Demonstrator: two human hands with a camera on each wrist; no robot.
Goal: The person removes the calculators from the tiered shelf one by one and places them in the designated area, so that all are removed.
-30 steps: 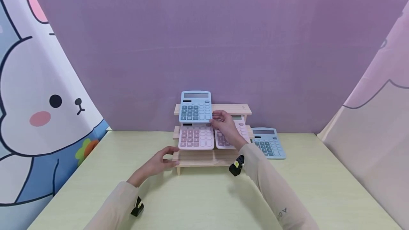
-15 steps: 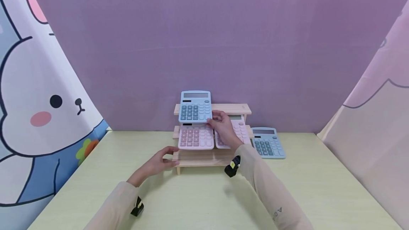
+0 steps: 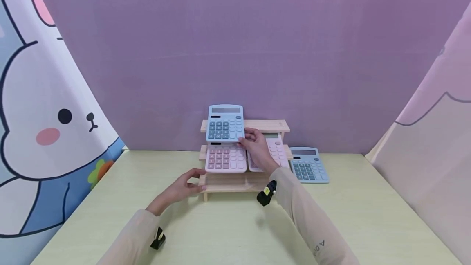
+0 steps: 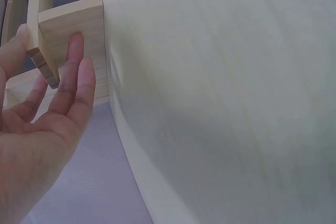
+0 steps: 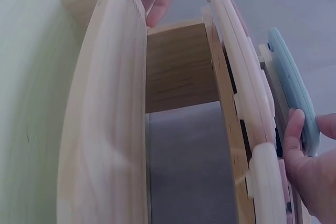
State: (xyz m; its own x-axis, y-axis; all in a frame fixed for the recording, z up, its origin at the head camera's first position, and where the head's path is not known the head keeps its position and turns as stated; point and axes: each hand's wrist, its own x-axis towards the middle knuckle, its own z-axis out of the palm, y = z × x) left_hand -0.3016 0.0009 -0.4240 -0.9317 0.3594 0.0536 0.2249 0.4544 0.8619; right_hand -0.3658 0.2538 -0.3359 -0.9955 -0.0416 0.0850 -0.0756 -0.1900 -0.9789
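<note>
A light blue calculator [image 3: 225, 118] leans on the top tier of a three-step wooden rack [image 3: 237, 183], at its left. My right hand [image 3: 259, 150] pinches that calculator by its lower right corner; in the right wrist view a finger and thumb sit on either side of its edge [image 5: 294, 77]. On the middle tier, below, are two pink calculators, one at the left [image 3: 235, 165] and one at the right [image 3: 278, 150], partly hidden by my right hand. My left hand [image 3: 180, 187] grips the left end of the lowest tier, its fingers around the board end [image 4: 44, 69].
Another blue calculator [image 3: 309, 166] lies on the pale table [image 3: 220, 232] just right of the rack. A purple backdrop [image 3: 235, 52] rises close behind. Cartoon-printed cloths hang at the left [image 3: 33, 105] and right [image 3: 430, 167].
My right hand has shifted slightly left along the blue calculator's lower corner, and its forearm moved left too. My left hand and the rack stay in place.
</note>
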